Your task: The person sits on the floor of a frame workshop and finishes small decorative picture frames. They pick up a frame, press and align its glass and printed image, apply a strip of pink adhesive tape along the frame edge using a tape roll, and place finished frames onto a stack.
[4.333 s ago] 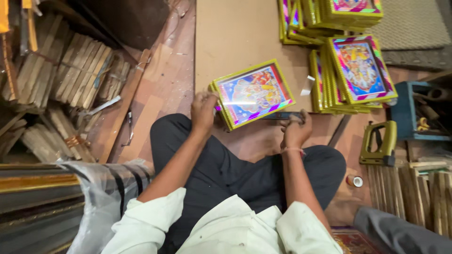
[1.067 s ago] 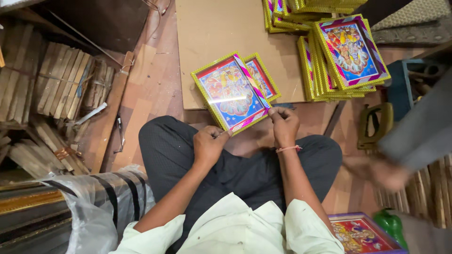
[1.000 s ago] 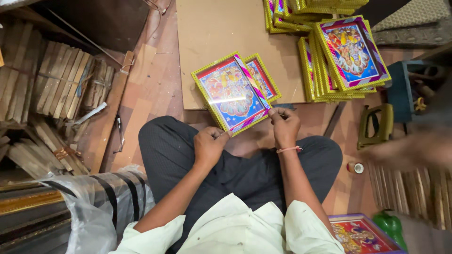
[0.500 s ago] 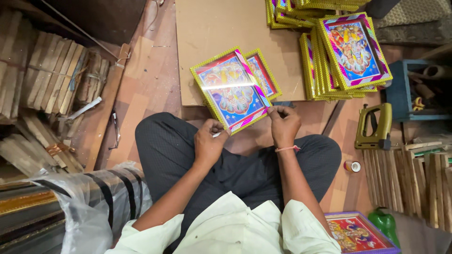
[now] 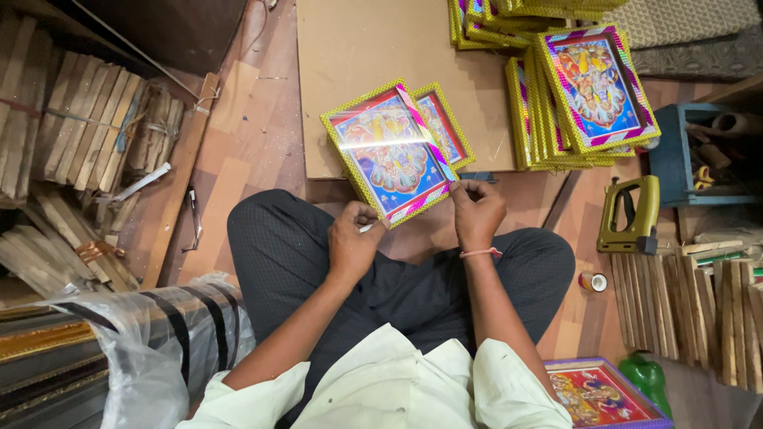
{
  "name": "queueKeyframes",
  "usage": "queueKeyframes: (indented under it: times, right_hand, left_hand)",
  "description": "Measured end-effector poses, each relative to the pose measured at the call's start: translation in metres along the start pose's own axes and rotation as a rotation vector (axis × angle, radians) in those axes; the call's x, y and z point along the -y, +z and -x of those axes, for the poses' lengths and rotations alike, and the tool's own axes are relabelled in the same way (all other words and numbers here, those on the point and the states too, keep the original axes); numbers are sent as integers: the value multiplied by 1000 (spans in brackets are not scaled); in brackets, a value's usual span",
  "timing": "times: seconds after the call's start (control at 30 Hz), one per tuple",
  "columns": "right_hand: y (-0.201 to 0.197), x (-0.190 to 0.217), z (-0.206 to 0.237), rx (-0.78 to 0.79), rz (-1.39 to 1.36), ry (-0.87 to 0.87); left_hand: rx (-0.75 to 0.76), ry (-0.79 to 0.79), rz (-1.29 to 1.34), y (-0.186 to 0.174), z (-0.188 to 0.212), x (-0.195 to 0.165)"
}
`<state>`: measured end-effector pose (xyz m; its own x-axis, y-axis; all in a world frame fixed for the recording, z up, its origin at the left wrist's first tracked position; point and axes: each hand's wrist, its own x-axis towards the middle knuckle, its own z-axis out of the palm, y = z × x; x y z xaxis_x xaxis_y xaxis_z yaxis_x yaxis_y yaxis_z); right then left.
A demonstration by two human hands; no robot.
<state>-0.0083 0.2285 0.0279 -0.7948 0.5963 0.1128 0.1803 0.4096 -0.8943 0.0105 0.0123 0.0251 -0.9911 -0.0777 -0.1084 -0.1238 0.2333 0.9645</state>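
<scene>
I sit cross-legged on the floor. A framed colourful picture [image 5: 388, 155] with a yellow patterned border stands tilted in front of my knees. My left hand [image 5: 354, 241] grips its lower left edge. My right hand [image 5: 475, 210] pinches the lower right corner, where a strip of shiny tape runs along the side. A second, smaller framed picture [image 5: 445, 123] lies right behind it on a brown board [image 5: 358, 48].
Stacks of similar framed pictures [image 5: 592, 87] lie at the upper right. A green staple gun [image 5: 628, 218] and a small tape roll [image 5: 593, 281] lie to my right, by wooden strips [image 5: 699, 306]. Bundled wooden mouldings [image 5: 71, 135] and plastic-wrapped frame stock [image 5: 119, 349] fill the left.
Earlier the frame lay flatter in both hands; now it is tilted up and my right hand works at its right corner. Another person's blurred hand at the right has gone.
</scene>
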Motion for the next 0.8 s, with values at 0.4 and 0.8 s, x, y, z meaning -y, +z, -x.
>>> queueKeyframes:
  times: [0.4,0.8]
  right_hand:
    - [8,-16,-2,93,-387,171]
    - [13,-27,-7,42,-427,184]
  left_hand:
    - [34,-61,9,1,3,-5]
    - [10,-114,124,7,1,3]
